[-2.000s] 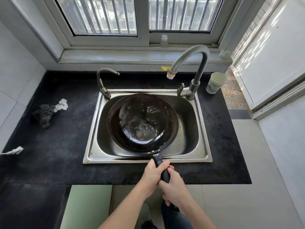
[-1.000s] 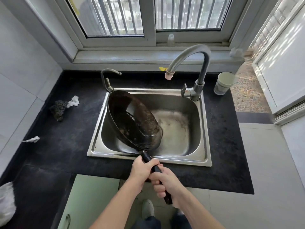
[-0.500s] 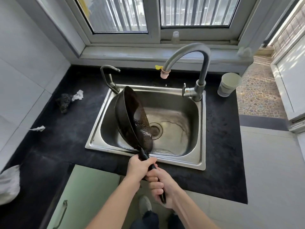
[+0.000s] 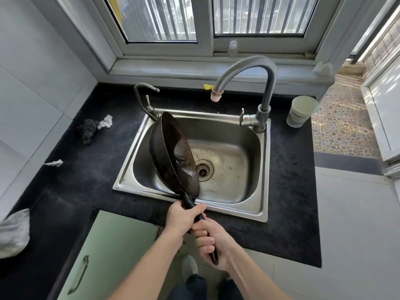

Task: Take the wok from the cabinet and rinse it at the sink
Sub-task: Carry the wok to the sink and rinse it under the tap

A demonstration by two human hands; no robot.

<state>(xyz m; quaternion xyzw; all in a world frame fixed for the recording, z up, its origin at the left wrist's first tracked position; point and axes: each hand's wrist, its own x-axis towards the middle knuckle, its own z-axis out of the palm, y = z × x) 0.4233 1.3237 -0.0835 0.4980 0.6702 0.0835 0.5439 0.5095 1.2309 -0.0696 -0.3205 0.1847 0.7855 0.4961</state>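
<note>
Two-handed on the wok (image 4: 171, 152), seen from the head camera. Grips its black handle (image 4: 190, 203) with the left hand (image 4: 184, 217), fingers curled tight just behind the bowl. Clamps the right hand (image 4: 213, 241) round the handle's tail end, touching the left.

Holds the wok tipped steeply on edge over the left half of the steel sink (image 4: 265, 169), dark inside turned right toward the drain (image 4: 203, 167), handle reaching out over the front rim. Shows a wet sheen low in the bowl. Comes close with its top edge to the small tap (image 4: 145, 98) at the back left corner; keeps well left of the tall faucet (image 4: 268, 83) at the back right.

Takes in the black countertop (image 4: 86, 174) too: a pale cup (image 4: 302, 111) just right of the faucet, a dark scrubber (image 4: 87, 131) and a white scrap (image 4: 106, 122) off to the left, touching each other. Looks down on a green cabinet door (image 4: 116, 245) below the counter's front edge, left of the arms.
</note>
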